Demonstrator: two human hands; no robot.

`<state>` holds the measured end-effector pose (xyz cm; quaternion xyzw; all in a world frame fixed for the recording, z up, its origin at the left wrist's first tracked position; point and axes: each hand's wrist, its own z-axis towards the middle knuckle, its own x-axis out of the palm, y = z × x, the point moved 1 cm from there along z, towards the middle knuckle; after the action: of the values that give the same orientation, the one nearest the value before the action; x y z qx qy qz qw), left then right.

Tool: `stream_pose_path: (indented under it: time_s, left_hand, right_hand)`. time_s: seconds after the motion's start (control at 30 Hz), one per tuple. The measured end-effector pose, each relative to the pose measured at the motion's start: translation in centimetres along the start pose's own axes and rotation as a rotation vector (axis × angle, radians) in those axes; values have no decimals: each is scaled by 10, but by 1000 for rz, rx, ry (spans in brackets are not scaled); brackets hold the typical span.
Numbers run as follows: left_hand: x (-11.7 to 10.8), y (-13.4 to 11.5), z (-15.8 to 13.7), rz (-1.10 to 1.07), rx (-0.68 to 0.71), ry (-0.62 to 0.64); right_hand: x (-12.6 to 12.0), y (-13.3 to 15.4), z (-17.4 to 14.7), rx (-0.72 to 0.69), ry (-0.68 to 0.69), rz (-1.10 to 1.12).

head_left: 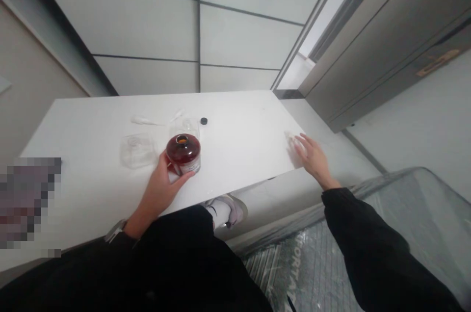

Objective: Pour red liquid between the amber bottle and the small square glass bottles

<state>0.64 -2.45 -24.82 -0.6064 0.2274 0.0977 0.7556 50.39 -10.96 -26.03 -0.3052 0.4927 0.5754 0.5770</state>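
My left hand [162, 182] wraps round the side of a squat, round glass bottle [183, 151] of dark red liquid. The bottle has an uncapped neck and a pale label low on its side. A small black cap [203, 121] lies on the white table [239, 135] just beyond it. At the table's right end, the curled fingers of my right hand [313, 159] are on a small pale, see-through thing [292, 143], too blurred to name.
Clear plastic containers [138, 150] and a thin clear plastic piece [145, 120] lie left of and behind the bottle. A blurred-out patch [27, 199] covers the table's left end. A plastic-wrapped mattress [316, 253] is at the lower right, with panelled doors [147, 17] behind the table.
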Motion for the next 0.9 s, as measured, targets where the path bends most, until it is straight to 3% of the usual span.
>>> stream_pose_path:
  time_s: [0.17,0.47,0.57,0.7,0.9]
  left_hand:
    - [1,2,1,-79,35,-8]
    - [0,-24,1,-66,95,-104]
    - [-5,-38,5,-33,64,-83]
    - [-15,-53,4,0,20,-48]
    - [-48,-79,-11,60,-23,-101]
  right_hand:
    - [18,-5,14,-38,159,-26]
    - [32,44,6,2,161,-31]
    - [33,84,-4,-96,180,-31]
    - [35,159,-12,-248,219,104]
    - [31,272,-32,-489,339,333]
